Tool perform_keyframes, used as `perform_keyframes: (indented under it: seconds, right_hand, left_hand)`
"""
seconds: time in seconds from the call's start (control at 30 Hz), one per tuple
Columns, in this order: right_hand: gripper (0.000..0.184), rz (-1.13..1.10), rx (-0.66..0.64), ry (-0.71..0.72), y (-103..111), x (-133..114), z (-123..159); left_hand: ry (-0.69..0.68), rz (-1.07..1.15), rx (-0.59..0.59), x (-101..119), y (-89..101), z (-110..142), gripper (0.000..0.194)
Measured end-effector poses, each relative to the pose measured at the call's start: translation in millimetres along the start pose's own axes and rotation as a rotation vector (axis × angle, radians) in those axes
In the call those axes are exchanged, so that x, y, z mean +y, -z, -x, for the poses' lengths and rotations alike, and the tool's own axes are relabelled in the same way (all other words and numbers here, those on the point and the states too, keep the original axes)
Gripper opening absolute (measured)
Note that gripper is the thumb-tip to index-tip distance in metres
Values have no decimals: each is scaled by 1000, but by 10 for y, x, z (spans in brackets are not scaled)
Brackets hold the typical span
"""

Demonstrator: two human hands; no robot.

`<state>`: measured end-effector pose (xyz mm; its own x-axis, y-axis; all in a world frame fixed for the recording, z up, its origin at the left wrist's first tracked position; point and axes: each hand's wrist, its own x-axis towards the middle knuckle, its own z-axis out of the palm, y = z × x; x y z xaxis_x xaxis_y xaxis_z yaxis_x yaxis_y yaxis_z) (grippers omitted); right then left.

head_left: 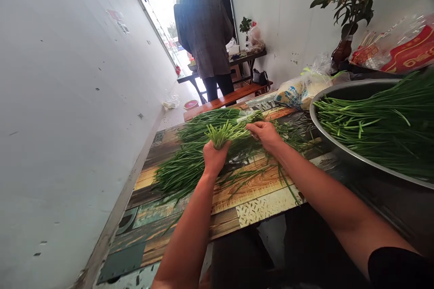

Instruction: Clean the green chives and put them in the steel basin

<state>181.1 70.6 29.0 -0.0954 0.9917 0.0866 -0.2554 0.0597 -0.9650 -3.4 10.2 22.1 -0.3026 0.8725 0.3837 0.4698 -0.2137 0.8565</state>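
My left hand (214, 157) is closed round a bunch of green chive stalks (222, 134), cut ends pointing up and away. Just to its right my right hand (265, 134) pinches stalks in the loose pile of chives (190, 162) that spreads over the patterned wooden table (257, 205). What the right fingers grip is partly hidden among the greens.
A large metal basin (342, 151) full of chive stalks stands at the right. Behind it lie plastic bags (300, 90), red packets (412, 52) and a potted plant (352, 13). A person (205, 36) stands with back turned by a far table; a white wall runs along the left.
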Motion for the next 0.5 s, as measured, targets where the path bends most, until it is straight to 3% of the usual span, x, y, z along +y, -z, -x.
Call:
perform_keyframes:
  seconds: [0.13, 0.27, 0.33, 0.4, 0.5]
  right_hand:
    - [50, 46, 176, 76, 159, -17, -111]
    - [31, 500, 281, 332, 232, -28, -113]
    - [19, 748, 264, 466, 225, -43, -76]
    - [18, 939, 198, 497, 203, -57, -36]
    - [38, 1107, 59, 441, 158, -44, 4]
  left_hand:
    - [32, -1, 16, -16, 3, -3, 26]
    - [10, 8, 14, -26, 4, -2, 27]
    - [3, 15, 20, -31, 4, 0, 27]
    - [8, 24, 37, -30, 4, 2, 28]
    - [4, 19, 60, -15, 9, 5, 27]
